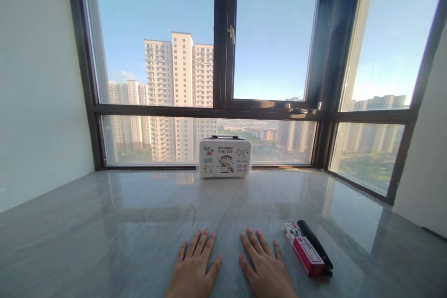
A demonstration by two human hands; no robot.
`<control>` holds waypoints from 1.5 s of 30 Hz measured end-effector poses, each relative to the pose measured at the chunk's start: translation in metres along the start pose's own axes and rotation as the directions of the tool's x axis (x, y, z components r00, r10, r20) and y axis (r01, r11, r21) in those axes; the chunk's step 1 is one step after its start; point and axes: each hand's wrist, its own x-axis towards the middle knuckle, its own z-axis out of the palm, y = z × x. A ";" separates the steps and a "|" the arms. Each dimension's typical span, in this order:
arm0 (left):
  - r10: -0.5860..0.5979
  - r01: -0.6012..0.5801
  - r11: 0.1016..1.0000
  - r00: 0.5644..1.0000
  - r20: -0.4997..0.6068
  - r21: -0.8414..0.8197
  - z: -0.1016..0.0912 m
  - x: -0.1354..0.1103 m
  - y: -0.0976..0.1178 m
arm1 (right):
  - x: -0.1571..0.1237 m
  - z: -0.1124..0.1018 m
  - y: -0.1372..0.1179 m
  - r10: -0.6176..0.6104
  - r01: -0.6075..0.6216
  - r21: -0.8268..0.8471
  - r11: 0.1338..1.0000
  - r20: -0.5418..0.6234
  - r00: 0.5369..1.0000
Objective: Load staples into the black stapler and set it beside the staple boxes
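My left hand [194, 267] and my right hand [264, 266] lie flat, palms down, side by side on a grey marble sill [104, 223], fingers stretched out and slightly apart. Neither holds anything. Just right of my right hand lies a small red and white box [303, 250], with a black pen-like stick [315, 244] lying along its right side. Farther back, centred against the window, stands a small white case [225, 158] with a handle and cartoon stickers, upright and shut.
A large dark-framed window [220, 107] runs across the back and round the right side, with tower blocks beyond. A white wall [38, 84] closes the left side. The sill's right end meets another white wall [429, 167].
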 end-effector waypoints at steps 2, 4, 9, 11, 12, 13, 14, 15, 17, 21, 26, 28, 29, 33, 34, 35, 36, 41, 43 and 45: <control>-0.003 0.003 1.000 1.000 0.010 -0.003 0.001 0.001 -0.001 | 0.002 0.000 0.000 0.020 -0.021 0.009 1.000 0.053 0.998; -0.010 0.010 1.000 1.000 0.015 -0.004 0.002 0.001 -0.003 | 0.004 0.000 0.001 0.028 -0.029 0.017 0.999 0.086 0.996; -0.006 0.006 1.000 1.000 0.012 0.007 0.005 0.002 -0.004 | 0.006 0.002 0.004 0.037 -0.040 0.030 0.999 0.104 0.994; 0.000 0.000 1.000 1.000 0.010 0.010 0.005 0.003 -0.004 | 0.006 0.003 0.005 0.034 -0.037 0.032 0.999 0.103 0.994; 0.000 0.000 1.000 1.000 0.011 0.011 0.005 0.003 -0.004 | 0.007 0.004 0.006 0.032 -0.035 0.031 0.999 0.102 0.994; -0.002 0.002 1.000 1.000 0.013 0.012 0.006 0.004 -0.004 | 0.007 0.004 0.006 0.029 -0.033 0.031 0.999 0.102 0.994; -0.007 0.006 1.000 1.000 0.019 0.014 0.006 0.004 -0.004 | 0.007 0.005 0.007 0.027 -0.031 0.032 0.999 0.101 0.994; -0.012 0.011 1.000 1.000 0.024 0.015 0.005 0.004 -0.003 | 0.007 0.005 0.007 0.026 -0.029 0.034 0.999 0.102 0.994; -0.018 0.018 1.000 0.999 0.035 0.017 0.004 0.004 -0.002 | 0.007 0.006 0.008 0.025 -0.029 0.037 0.999 0.104 0.994; -0.020 0.019 1.000 0.999 0.047 0.021 0.001 0.002 -0.001 | 0.006 0.006 0.009 0.023 -0.027 0.040 0.999 0.101 0.995; -0.027 0.025 0.999 0.999 0.045 0.033 0.001 0.002 0.000 | 0.007 0.007 0.009 0.023 -0.027 0.039 0.999 0.096 0.995; -0.030 0.028 0.999 0.998 0.047 0.036 0.001 0.002 0.000 | 0.007 0.006 0.009 0.025 -0.029 0.037 0.999 0.095 0.995; -0.031 0.029 0.999 0.998 0.049 0.037 0.002 0.002 0.000 | 0.007 0.006 0.009 0.026 -0.030 0.036 0.999 0.096 0.995; -0.027 0.025 0.999 0.998 0.055 0.036 0.002 0.002 0.000 | 0.006 0.005 0.009 0.032 -0.035 0.030 0.999 0.110 0.993; -0.026 0.024 0.999 0.998 0.055 0.036 0.002 0.002 0.000 | 0.006 0.005 0.009 0.032 -0.036 0.030 0.999 0.113 0.993; -0.026 0.024 0.999 0.998 0.055 0.037 0.003 0.002 0.000 | 0.006 0.004 0.008 0.033 -0.036 0.030 0.999 0.114 0.993; -0.026 0.024 0.999 0.998 0.053 0.037 0.003 0.002 0.000 | 0.006 0.004 0.008 0.032 -0.035 0.030 0.999 0.114 0.993; -0.025 0.024 0.999 0.999 0.039 0.027 0.006 0.003 -0.002 | 0.005 0.003 0.008 0.033 -0.038 0.035 0.999 0.119 0.992; -0.022 0.022 1.000 0.999 0.035 0.022 0.006 0.004 -0.003 | 0.004 0.002 0.007 0.037 -0.042 0.037 0.998 0.121 0.992; -0.020 0.020 1.000 0.999 0.035 0.021 0.006 0.005 -0.003 | 0.004 0.002 0.007 0.040 -0.045 0.040 0.998 0.122 0.992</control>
